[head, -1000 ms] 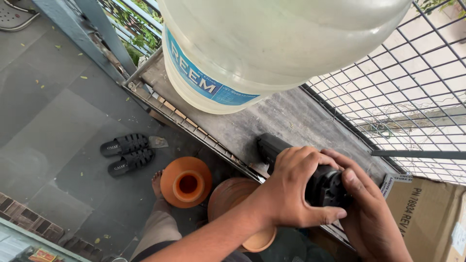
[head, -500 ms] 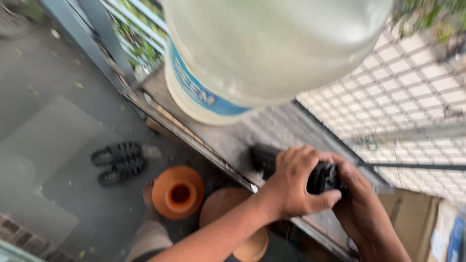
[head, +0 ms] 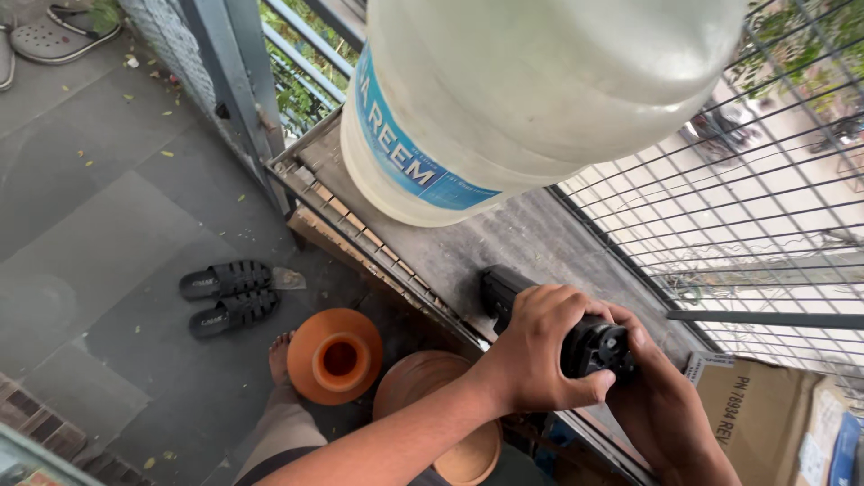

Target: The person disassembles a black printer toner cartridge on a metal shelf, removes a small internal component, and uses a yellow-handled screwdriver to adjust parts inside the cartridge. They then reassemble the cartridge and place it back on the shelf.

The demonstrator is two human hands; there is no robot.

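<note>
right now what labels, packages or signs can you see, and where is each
Label band: blue with white lettering, wrapped round the big translucent water jug on the shelf.
Cardboard box: brown, dark print, lower right beyond the hands.
White tag: small, at the box's top left corner.
Blue package: far right edge, mostly cut off.

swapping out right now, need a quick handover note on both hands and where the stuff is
Left hand: wrapped over the top of the black cartridge, grip closed.
Right hand: holding the cartridge's near end from below.
The cartridge lies on the grey ledge, next to the big water jug.
Two clay pots stand on the floor below, black sandals beside them.
Done: cartridge held in both hands. Left: cannot tell.
</note>
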